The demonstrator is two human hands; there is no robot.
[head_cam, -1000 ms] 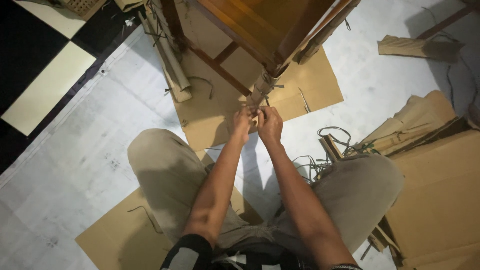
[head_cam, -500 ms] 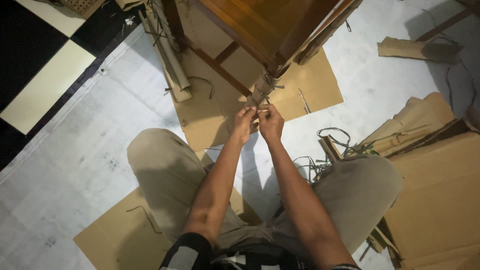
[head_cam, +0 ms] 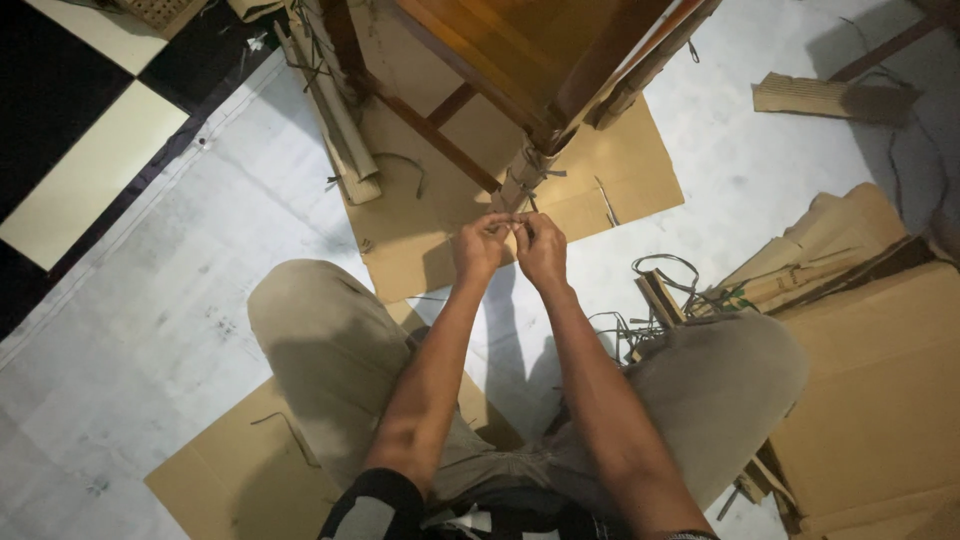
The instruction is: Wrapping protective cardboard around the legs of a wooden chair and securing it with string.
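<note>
I sit on the floor with my knees spread, facing a brown wooden piece of furniture (head_cam: 520, 45). Its near leg (head_cam: 522, 178) is wrapped in cardboard and bound with thin dark strapping. My left hand (head_cam: 479, 245) and my right hand (head_cam: 541, 248) are close together just below that leg, fingertips pinched on a thin strap (head_cam: 512, 219) that runs between them. The strap's ends are hidden by my fingers.
A flat cardboard sheet (head_cam: 610, 170) lies under the furniture. A second wrapped leg (head_cam: 340, 110) stands at the left. Loose dark straps (head_cam: 650, 300) lie by my right knee, beside stacked cardboard (head_cam: 880, 370). Another cardboard sheet (head_cam: 250, 470) lies under my left leg.
Both hands have drawn slightly down and back from the wrapped leg, still pinched together on the strap; the left hand has curled more.
</note>
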